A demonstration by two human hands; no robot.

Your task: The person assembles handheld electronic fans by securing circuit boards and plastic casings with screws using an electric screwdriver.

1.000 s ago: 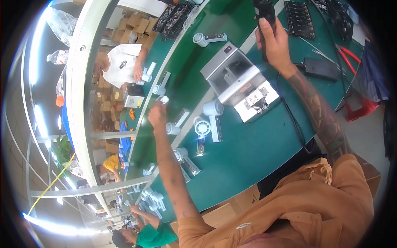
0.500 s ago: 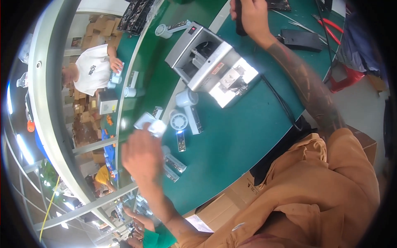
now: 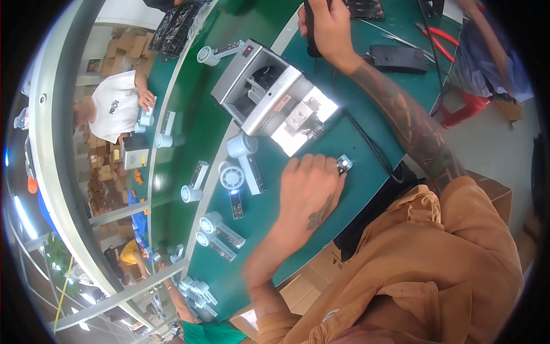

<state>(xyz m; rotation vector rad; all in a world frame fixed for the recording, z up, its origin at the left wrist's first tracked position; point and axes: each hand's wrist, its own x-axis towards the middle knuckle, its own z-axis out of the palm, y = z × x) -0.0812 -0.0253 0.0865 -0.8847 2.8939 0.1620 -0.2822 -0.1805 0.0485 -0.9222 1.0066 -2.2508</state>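
My left hand (image 3: 309, 186) is closed over a small part over the green bench. A pale-blue end of this fan part (image 3: 344, 164) with a bright spot shows past my fingers; the rest is hidden. My right hand (image 3: 331, 31) grips a black cylindrical tool handle (image 3: 311, 28) at the top of the view, its working end out of sight. Between my hands stands a silver screw feeder (image 3: 269, 113) with a brightly lit front. Beside it lie pale-blue handheld fans (image 3: 232, 177) with exposed circuit boards in their handles. A lit board (image 3: 236, 205) is among them.
A green conveyor belt (image 3: 186, 123) runs behind the bench, carrying more fans (image 3: 192, 192). Red-handled pliers (image 3: 440, 43), a black box (image 3: 398, 59) and a black cable (image 3: 372, 140) lie to the right. Co-workers sit across the belt and along the bench.
My left hand has moved right from the conveyor side to in front of the screw feeder, holding a pale-blue part. My right hand still grips the black handle. The view has shifted slightly.
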